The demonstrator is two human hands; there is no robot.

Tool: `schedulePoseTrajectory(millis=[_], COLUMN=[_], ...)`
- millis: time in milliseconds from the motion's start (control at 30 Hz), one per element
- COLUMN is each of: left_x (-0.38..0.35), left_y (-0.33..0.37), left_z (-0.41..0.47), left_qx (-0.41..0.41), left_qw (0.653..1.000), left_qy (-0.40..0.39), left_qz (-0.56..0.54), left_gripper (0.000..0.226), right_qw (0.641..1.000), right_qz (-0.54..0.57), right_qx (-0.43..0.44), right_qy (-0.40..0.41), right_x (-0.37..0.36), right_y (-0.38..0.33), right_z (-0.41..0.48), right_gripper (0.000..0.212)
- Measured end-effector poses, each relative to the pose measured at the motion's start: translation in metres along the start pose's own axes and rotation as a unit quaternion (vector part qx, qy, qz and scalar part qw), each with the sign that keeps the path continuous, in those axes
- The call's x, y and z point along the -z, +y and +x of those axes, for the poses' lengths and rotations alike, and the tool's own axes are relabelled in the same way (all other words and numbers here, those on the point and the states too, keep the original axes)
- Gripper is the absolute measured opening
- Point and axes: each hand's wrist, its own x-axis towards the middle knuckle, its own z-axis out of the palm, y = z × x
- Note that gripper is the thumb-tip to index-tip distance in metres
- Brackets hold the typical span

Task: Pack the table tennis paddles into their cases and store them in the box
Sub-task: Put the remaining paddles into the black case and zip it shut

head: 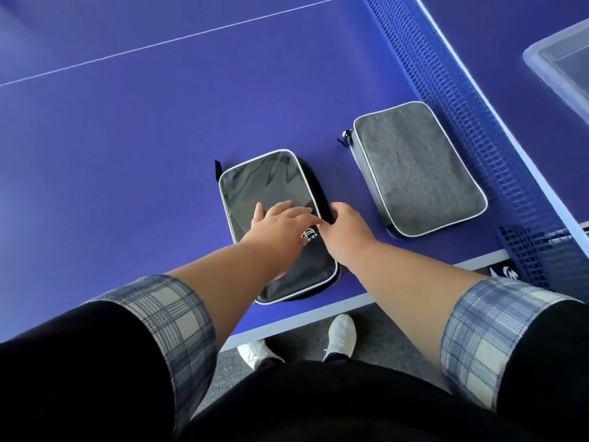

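A blue counter (127,154) with white lines fills the view, crossed on the right by a blue net (446,100). Beyond the net, at the upper right, stands a clear plastic box (535,55), cut off by the frame edge. On the near side, just beside the net, a grey case (417,169) with white piping lies flat and closed. To its left and apart from it lies a black case (255,183), also white-piped, near the counter's front edge. The left grip (277,228) presses flat on the black case with its fingers straight. The right grip (347,231) curls its fingers onto that case's right-hand edge and pinches there. A white logo (310,237) with small characters sits on the black case between the wrists, too small to read.
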Motion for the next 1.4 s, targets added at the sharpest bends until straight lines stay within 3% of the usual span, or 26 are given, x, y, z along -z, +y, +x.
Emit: schedulePoseTrajectory(millis=[200, 333, 500, 600, 667, 733, 800, 933, 1000, 1067, 1233, 1400], left_x=[-0.005, -0.004, -0.007, -0.009, -0.013, -0.016, -0.016, -0.015, -0.018, -0.021, -0.028, -0.032], left_y=[-0.016, -0.029, -0.043, -0.049, -0.052, -0.056, -0.062, -0.069, -0.069, -0.067, -0.056, -0.048], left_z=[-0.005, -0.007, -0.004, -0.001, -0.001, -0.001, 0.001, 0.011, 0.013, 0.014, 0.023, 0.028], left_qx=[-0.005, -0.016, -0.105, -0.120, -0.126, -0.147, -0.178, -0.226, -0.218, -0.210, -0.145, -0.068], left_qw=[1.000, 0.997, 0.983, 0.979, 0.977, 0.969, 0.960, 0.947, 0.952, 0.955, 0.973, 0.986], left_qy=[-0.020, -0.023, -0.032, -0.045, -0.032, -0.010, 0.009, 0.008, 0.007, 0.014, 0.034, 0.033], left_qz=[0.023, 0.071, 0.150, 0.158, 0.170, 0.197, 0.217, 0.227, 0.214, 0.209, 0.176, 0.149], left_gripper=[0.058, 0.061, 0.064, 0.064, 0.064, 0.063, 0.064, 0.069, 0.068, 0.067, 0.068, 0.070], right_qw=[0.998, 0.993, 0.993, 0.998, 0.984, 0.972, 0.977, 0.995, 0.993, 0.989, 0.971, 0.964], right_qz=[-0.040, -0.080, -0.081, -0.017, 0.046, 0.097, 0.114, 0.051, 0.014, 0.018, 0.089, 0.097], right_qx=[0.039, 0.057, 0.065, 0.039, 0.048, 0.050, 0.023, -0.057, -0.112, -0.147, -0.203, -0.206], right_qy=[-0.040, -0.061, -0.060, 0.052, 0.167, 0.208, 0.180, 0.061, -0.013, -0.028, 0.089, 0.138], right_x=[0.000, 0.002, 0.004, -0.002, -0.013, -0.029, -0.052, -0.098, -0.118, -0.133, -0.152, -0.137], right_y=[-0.019, -0.036, -0.043, -0.035, -0.028, -0.023, -0.020, -0.017, -0.013, -0.012, -0.025, -0.015], right_z=[0.015, 0.029, 0.035, 0.017, -0.010, -0.044, -0.078, -0.129, -0.142, -0.147, -0.127, -0.111], right_gripper=[0.028, 0.041, 0.041, 0.048, 0.037, 0.017, 0.012, 0.039, 0.036, 0.033, 0.048, 0.023])
